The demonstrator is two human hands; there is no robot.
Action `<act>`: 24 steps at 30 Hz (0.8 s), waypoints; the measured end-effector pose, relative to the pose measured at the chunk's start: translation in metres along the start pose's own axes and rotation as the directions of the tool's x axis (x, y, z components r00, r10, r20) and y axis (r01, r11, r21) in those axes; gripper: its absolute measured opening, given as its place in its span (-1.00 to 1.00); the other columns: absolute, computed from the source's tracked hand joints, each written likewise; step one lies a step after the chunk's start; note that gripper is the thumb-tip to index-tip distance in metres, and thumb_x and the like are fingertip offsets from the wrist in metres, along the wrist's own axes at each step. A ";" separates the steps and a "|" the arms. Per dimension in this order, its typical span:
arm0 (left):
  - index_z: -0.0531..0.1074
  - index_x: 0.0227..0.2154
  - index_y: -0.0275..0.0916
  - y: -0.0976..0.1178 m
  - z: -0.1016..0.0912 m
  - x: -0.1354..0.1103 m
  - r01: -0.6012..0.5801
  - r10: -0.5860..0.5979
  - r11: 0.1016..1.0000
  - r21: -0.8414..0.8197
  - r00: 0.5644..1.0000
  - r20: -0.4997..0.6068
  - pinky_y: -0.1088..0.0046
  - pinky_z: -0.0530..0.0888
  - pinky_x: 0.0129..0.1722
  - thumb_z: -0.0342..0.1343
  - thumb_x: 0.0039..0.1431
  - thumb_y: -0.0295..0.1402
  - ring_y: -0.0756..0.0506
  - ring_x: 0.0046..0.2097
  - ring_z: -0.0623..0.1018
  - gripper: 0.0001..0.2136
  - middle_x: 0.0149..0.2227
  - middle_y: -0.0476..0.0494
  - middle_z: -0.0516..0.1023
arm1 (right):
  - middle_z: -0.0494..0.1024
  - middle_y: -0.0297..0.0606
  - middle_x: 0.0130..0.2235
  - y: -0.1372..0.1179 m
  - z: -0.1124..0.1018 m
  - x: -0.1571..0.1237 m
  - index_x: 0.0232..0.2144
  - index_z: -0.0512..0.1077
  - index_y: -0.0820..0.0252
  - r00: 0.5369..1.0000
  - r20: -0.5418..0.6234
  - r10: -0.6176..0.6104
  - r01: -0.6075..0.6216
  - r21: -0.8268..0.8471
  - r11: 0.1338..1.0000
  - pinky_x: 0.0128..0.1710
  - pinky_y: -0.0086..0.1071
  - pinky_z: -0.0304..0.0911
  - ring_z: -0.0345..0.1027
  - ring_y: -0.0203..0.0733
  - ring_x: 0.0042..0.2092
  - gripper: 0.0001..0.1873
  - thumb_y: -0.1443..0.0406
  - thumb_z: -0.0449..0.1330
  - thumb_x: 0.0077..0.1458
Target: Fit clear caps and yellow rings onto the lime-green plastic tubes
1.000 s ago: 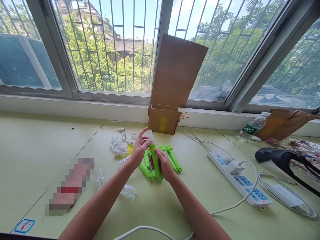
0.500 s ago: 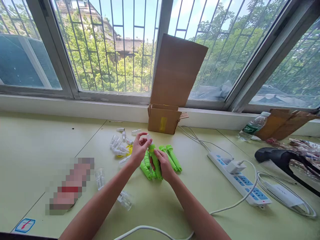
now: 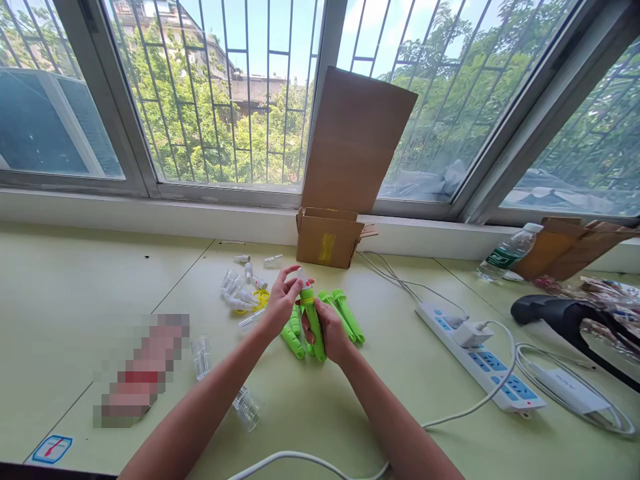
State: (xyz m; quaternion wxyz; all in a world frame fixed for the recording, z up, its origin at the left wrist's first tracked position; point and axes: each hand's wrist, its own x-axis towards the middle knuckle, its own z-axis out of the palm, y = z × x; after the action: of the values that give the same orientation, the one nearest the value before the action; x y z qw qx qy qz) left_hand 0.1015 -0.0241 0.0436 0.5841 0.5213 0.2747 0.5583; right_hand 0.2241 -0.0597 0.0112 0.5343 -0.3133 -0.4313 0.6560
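My right hand (image 3: 331, 330) is wrapped round a green plastic tube (image 3: 313, 323), held nearly upright over the table. My left hand (image 3: 281, 301) pinches the small white cap piece (image 3: 303, 279) at the tube's top end. Under and beside my hands lie several more green tubes (image 3: 344, 313). To the left lies a scatter of small white and clear parts (image 3: 239, 288) with a yellow ring (image 3: 259, 299) among them.
A small open cardboard box (image 3: 327, 239) stands by the window sill. Clear plastic caps (image 3: 247, 407) lie near my left forearm. A white power strip (image 3: 484, 359) with cables runs on the right, beyond it a water bottle (image 3: 505, 253) and a black object (image 3: 565, 319).
My left hand pressed down on the white cap at the tube's top, then eased up slightly. A clear cap near my left forearm rolled toward me.
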 end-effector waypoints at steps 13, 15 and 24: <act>0.24 -0.01 -0.19 0.024 -0.017 -0.007 -0.077 0.105 0.928 0.364 0.993 -0.058 0.28 0.42 -0.07 -0.06 0.25 -0.18 -0.12 -0.09 0.54 -0.69 -0.13 -0.20 0.52 | 0.37 -0.43 -0.60 -0.004 0.000 0.000 -0.33 0.36 0.19 0.996 -0.044 -0.083 0.078 -0.087 0.993 -0.76 -0.50 -0.02 0.11 -0.40 -0.72 -0.65 0.02 0.17 0.09; 0.31 -0.08 -0.20 0.034 -0.033 -0.012 -0.084 0.109 0.793 0.603 0.994 -0.005 0.27 0.42 -0.08 -0.04 0.23 -0.16 -0.14 -0.09 0.52 -0.71 -0.16 -0.20 0.51 | 0.37 -0.43 -0.61 -0.004 0.000 0.000 -0.33 0.36 0.20 0.995 -0.041 -0.090 0.086 -0.090 0.992 -0.75 -0.50 -0.02 0.11 -0.40 -0.72 -0.65 0.02 0.17 0.09; 0.28 0.11 -0.06 0.087 -0.120 -0.062 -0.143 -0.434 0.036 0.989 0.889 0.144 0.18 0.34 0.01 0.17 -0.04 -0.12 -0.29 0.08 0.36 -0.41 0.03 -0.19 0.40 | 0.38 -0.43 -0.60 -0.003 0.000 -0.001 -0.26 0.37 0.20 0.995 -0.050 -0.082 0.079 -0.059 0.995 -0.74 -0.49 -0.01 0.11 -0.39 -0.71 -0.62 0.01 0.18 0.08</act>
State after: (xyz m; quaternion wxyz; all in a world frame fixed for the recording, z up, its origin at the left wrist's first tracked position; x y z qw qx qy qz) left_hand -0.0521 -0.0604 0.0702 0.1609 0.8479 0.5046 0.0245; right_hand 0.2258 -0.0606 0.0143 0.5624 -0.3279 -0.4481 0.6127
